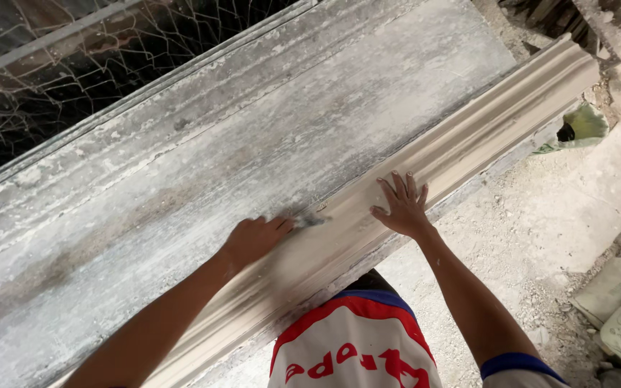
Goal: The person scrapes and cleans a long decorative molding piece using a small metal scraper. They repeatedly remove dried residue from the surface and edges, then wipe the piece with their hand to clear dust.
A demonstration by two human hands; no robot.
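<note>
I see a matt, smooth plaster moulding (425, 169) on a rough, chalky table (203, 179); upper left, thin metal wire mesh (44, 79).

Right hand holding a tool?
No, the right hand lies flat, fingers spread, on the plaster moulding; the left hand grips the small scraper.

Pale ridged plaster moulding (425, 169), small scraper (310, 220)

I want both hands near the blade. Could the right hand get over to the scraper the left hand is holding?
Probably yes. The right hand lies flat on the moulding, a short way along from the scraper in the left hand; only bare moulding lies between them.
</note>
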